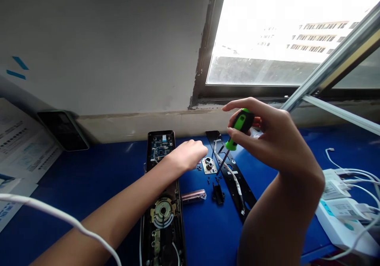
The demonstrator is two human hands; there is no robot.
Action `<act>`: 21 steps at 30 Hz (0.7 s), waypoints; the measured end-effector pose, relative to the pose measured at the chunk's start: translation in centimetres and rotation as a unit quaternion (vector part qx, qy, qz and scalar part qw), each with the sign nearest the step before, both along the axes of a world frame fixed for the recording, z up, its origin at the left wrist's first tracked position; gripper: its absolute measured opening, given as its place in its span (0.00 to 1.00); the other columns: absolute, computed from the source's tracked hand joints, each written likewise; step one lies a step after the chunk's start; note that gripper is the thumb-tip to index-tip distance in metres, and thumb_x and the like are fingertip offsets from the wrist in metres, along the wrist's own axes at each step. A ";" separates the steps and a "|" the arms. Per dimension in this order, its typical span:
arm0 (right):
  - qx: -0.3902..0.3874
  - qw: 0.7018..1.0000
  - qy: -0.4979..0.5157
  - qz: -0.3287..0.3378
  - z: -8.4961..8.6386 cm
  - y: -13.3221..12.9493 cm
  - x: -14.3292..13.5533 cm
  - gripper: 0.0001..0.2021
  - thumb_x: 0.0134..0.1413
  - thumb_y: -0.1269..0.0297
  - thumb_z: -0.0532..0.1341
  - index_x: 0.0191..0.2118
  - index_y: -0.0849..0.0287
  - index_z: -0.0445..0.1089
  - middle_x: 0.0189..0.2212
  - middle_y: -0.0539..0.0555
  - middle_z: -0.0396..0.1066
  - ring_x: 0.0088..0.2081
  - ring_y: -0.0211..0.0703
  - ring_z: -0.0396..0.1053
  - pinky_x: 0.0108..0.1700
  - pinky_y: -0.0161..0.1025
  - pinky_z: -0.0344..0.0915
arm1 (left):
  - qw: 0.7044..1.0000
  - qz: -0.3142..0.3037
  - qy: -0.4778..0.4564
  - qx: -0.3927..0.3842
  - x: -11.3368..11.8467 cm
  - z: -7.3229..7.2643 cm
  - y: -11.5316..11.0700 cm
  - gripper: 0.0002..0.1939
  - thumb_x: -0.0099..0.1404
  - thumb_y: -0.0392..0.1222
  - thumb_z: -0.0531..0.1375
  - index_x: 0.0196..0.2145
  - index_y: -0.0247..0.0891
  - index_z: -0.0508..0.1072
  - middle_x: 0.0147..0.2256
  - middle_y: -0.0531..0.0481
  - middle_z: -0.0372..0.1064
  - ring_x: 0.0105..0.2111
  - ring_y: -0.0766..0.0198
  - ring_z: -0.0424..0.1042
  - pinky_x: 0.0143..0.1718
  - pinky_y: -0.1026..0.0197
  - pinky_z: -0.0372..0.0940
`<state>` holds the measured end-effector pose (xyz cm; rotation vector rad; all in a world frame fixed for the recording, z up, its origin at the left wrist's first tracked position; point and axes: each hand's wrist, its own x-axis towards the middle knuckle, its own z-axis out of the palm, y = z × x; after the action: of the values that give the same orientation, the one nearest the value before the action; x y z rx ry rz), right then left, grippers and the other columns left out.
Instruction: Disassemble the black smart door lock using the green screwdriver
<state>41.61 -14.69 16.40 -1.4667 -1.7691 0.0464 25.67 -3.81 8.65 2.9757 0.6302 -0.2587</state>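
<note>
My right hand point(264, 131) grips a green and black screwdriver point(242, 123) by its handle, its shaft slanting down to the left. Below the tip lie several small black screws point(214, 179). My left hand point(192, 154) is closed, knuckles up, at the right edge of a long black device housing point(181, 234); whatever its fingers hold is hidden. Inside the housing show a circuit board point(162, 142) and a round metal mechanism point(162, 211). Close to my left hand are a small square metal plate with a lock part point(209, 165) and more dark screws point(199, 167).
A long black panel point(234, 175) carries a white wrapped cable point(237, 185). A black bracket point(218, 194) and a pinkish cylinder point(194, 196) lie nearby. A power strip with chargers point(341, 214) stands right; a phone-like device point(63, 130) leans left. A white cable point(59, 214) crosses my left forearm.
</note>
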 end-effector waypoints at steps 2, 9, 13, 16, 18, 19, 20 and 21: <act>-0.020 1.000 -0.002 0.007 -0.1 0.2 0.2 0.21 0.50 0.71 0.66 0.51 0.51 0.75 0.27 0.46 0.72 0.28 0.39 0.69 0.31 0.41 0.69 | 1.000 -0.002 0.019 -0.002 0.7 -0.4 0.2 0.12 0.58 0.24 0.60 0.34 0.36 0.79 0.38 0.40 0.77 0.37 0.53 0.78 0.31 0.60 0.65; -0.027 1.000 0.004 0.010 -0.2 0.3 0.8 0.21 0.50 0.73 0.65 0.51 0.50 0.74 0.25 0.45 0.70 0.27 0.39 0.67 0.30 0.41 0.68 | 0.999 0.004 0.046 0.001 2.2 -1.5 0.8 0.10 0.58 0.25 0.60 0.33 0.35 0.78 0.35 0.40 0.77 0.37 0.54 0.79 0.35 0.60 0.68; -0.028 0.999 0.019 0.011 -0.2 0.1 1.4 0.22 0.49 0.73 0.66 0.52 0.50 0.74 0.26 0.45 0.71 0.28 0.39 0.68 0.31 0.42 0.69 | 0.999 -0.001 0.050 -0.004 2.4 -2.1 0.9 0.09 0.58 0.25 0.61 0.32 0.35 0.78 0.36 0.39 0.78 0.37 0.53 0.79 0.34 0.59 0.68; -0.022 0.999 0.024 0.008 -0.3 0.1 1.6 0.22 0.50 0.73 0.66 0.52 0.49 0.74 0.25 0.45 0.71 0.27 0.39 0.68 0.32 0.42 0.70 | 0.999 -0.005 0.049 -0.008 2.5 -2.4 0.8 0.09 0.58 0.25 0.60 0.31 0.35 0.78 0.36 0.40 0.78 0.36 0.54 0.79 0.35 0.59 0.68; -0.020 0.999 0.025 0.008 -0.3 0.1 1.5 0.22 0.50 0.73 0.66 0.52 0.50 0.74 0.25 0.45 0.70 0.27 0.39 0.67 0.32 0.41 0.70 | 0.999 -0.006 0.047 -0.013 2.5 -2.5 0.8 0.10 0.58 0.24 0.60 0.30 0.35 0.77 0.35 0.40 0.77 0.36 0.55 0.78 0.35 0.60 0.67; -0.020 0.999 0.024 0.009 -0.3 0.1 1.5 0.21 0.50 0.72 0.66 0.51 0.50 0.74 0.25 0.45 0.70 0.27 0.39 0.67 0.31 0.41 0.69 | 0.999 -0.007 0.047 -0.016 2.5 -2.6 0.8 0.10 0.58 0.23 0.60 0.30 0.36 0.77 0.35 0.41 0.77 0.35 0.55 0.78 0.34 0.60 0.67; -0.019 1.000 0.023 0.009 -0.3 0.1 1.4 0.21 0.50 0.72 0.66 0.51 0.50 0.74 0.25 0.45 0.70 0.27 0.39 0.67 0.31 0.41 0.69 | 0.999 -0.008 0.047 -0.020 2.6 -2.5 0.8 0.11 0.58 0.23 0.60 0.30 0.36 0.77 0.35 0.41 0.77 0.35 0.55 0.78 0.34 0.60 0.67; -0.019 1.000 0.021 0.009 -0.3 0.1 1.4 0.21 0.50 0.72 0.66 0.51 0.50 0.74 0.25 0.45 0.70 0.27 0.38 0.67 0.31 0.41 0.69 | 0.999 -0.008 0.048 -0.024 2.5 -2.5 0.8 0.11 0.57 0.23 0.60 0.31 0.36 0.78 0.35 0.41 0.77 0.35 0.54 0.78 0.33 0.59 0.66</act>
<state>43.00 -14.54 16.05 -1.4674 -1.7568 0.1192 28.22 -3.04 6.15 2.9375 0.5997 -0.4133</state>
